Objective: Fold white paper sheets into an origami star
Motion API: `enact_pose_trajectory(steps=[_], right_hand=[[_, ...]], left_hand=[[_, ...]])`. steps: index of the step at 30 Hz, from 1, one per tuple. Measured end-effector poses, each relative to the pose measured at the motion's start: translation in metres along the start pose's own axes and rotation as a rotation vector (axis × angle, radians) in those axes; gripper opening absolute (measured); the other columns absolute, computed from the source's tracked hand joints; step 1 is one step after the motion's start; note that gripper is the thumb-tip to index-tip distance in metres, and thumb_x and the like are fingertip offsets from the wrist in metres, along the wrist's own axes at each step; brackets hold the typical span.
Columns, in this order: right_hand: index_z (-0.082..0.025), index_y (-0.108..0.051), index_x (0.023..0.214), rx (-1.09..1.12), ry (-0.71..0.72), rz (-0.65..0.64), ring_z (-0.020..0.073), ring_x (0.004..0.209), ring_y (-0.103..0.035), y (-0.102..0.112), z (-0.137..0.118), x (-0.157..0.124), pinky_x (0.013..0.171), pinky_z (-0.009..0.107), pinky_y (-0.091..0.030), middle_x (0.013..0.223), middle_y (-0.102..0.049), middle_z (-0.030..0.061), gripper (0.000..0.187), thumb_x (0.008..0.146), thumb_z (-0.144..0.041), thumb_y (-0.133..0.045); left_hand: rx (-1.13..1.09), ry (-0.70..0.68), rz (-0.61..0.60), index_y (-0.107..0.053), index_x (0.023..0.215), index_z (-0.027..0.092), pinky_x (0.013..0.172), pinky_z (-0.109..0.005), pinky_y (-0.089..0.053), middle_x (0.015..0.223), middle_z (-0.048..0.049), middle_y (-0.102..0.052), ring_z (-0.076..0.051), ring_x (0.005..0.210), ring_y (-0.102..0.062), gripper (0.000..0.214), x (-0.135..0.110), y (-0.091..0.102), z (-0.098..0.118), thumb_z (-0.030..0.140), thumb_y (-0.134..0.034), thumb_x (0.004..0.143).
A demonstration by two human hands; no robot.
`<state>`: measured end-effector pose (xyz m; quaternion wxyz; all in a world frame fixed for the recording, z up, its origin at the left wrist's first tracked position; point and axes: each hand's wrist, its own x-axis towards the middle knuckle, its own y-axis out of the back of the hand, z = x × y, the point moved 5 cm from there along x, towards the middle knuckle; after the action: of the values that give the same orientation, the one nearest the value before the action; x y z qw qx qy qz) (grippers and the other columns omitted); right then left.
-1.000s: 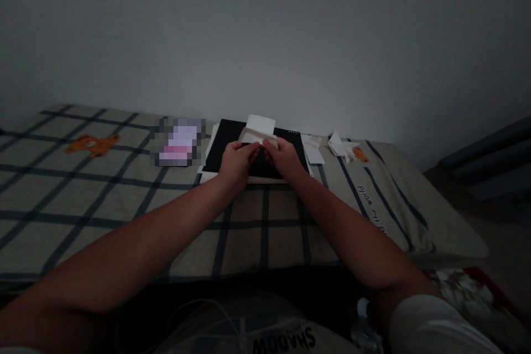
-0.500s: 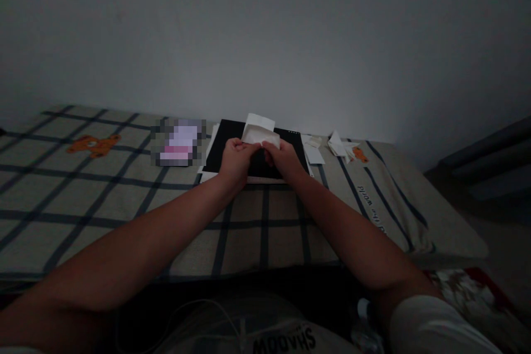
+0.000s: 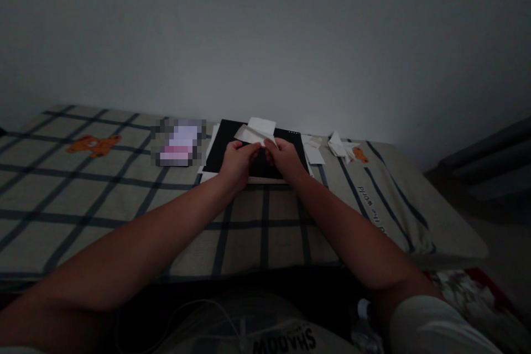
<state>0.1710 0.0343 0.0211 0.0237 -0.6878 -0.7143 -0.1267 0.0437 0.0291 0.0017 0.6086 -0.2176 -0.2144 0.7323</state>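
Observation:
A partly folded sheet of white paper [image 3: 262, 124] is held up over a flat black folder-like item [image 3: 228, 138]. My left hand [image 3: 237, 161] pinches the paper's near edge between thumb and fingers. Close beside it, my right hand [image 3: 285, 154] also pinches that edge, the two thumbs almost meeting. One flap of the paper stands up at the back, while another part slants toward the left. Fingers hide the lower edge of the sheet. White sheets stick out from under the black item on its left and near sides.
On the left lies a phone with a blurred screen [image 3: 179, 144]. To the right are small white papers [image 3: 316, 154] and a folded paper shape [image 3: 338, 145]. A checked cloth [image 3: 166, 204] covers the surface, with a wall [image 3: 265, 38] behind. A clear bottle [image 3: 365, 329] stands low right.
The paper has tilted, and its front flap now slants out to the left instead of standing upright. My hands have barely moved.

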Motion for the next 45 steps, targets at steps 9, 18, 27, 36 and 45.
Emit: enact_pose_trajectory(steps=[9, 18, 27, 36, 45], right_hand=[[-0.020, -0.053, 0.061, 0.003, -0.057, 0.078, 0.0085, 0.045, -0.045, 0.003, 0.009, 0.001, 0.045, 0.022, -0.034, 0.050, -0.050, -0.0036, 0.041, 0.086, -0.052, -0.058], [-0.020, -0.052, 0.066, 0.013, -0.055, 0.094, 0.0089, 0.046, -0.046, 0.005, 0.012, 0.003, 0.045, 0.023, -0.034, 0.053, -0.051, -0.0042, 0.036, 0.085, -0.050, -0.060], [-0.020, -0.052, 0.066, 0.108, -0.090, 0.026, 0.0079, 0.045, -0.045, 0.000, 0.010, 0.004, 0.044, 0.021, -0.034, 0.054, -0.050, -0.0049, 0.038, 0.089, -0.050, -0.056], [-0.017, -0.056, 0.064, 0.060, -0.141, 0.016, 0.0069, 0.043, -0.046, 0.005, 0.008, 0.003, 0.045, 0.021, -0.035, 0.053, -0.054, -0.0041, 0.030, 0.089, -0.033, -0.059], [-0.017, -0.057, 0.063, -0.040, -0.143, 0.027, 0.0075, 0.044, -0.049, 0.012, 0.006, 0.004, 0.044, 0.021, -0.038, 0.053, -0.056, -0.0028, 0.032, 0.088, -0.037, -0.061]], left_hand=[[0.067, -0.093, 0.000, -0.041, 0.084, 0.021, 0.065, -0.024, -0.044, 0.068, 0.0054, -0.058, -0.012, 0.065, -0.059, 0.044, 0.003, 0.002, 0.003, 0.009, -0.076, 0.060], [-0.004, 0.001, -0.031, -0.044, 0.082, 0.020, 0.062, -0.022, -0.042, 0.064, 0.0047, -0.059, -0.010, 0.060, -0.057, 0.041, -0.003, -0.002, 0.003, 0.006, -0.076, 0.061], [-0.007, -0.042, -0.014, -0.043, 0.078, 0.020, 0.065, -0.021, -0.044, 0.066, 0.0048, -0.059, -0.009, 0.063, -0.059, 0.038, 0.001, 0.000, 0.004, 0.005, -0.075, 0.063], [0.040, -0.014, -0.035, -0.043, 0.081, 0.020, 0.065, -0.022, -0.046, 0.066, 0.0049, -0.059, -0.010, 0.063, -0.060, 0.040, 0.004, 0.002, 0.004, 0.004, -0.075, 0.064], [0.152, -0.089, 0.038, -0.048, 0.093, 0.019, 0.064, -0.024, -0.050, 0.069, 0.0012, -0.064, -0.013, 0.062, -0.063, 0.042, 0.005, 0.003, 0.015, 0.004, -0.075, 0.064]])
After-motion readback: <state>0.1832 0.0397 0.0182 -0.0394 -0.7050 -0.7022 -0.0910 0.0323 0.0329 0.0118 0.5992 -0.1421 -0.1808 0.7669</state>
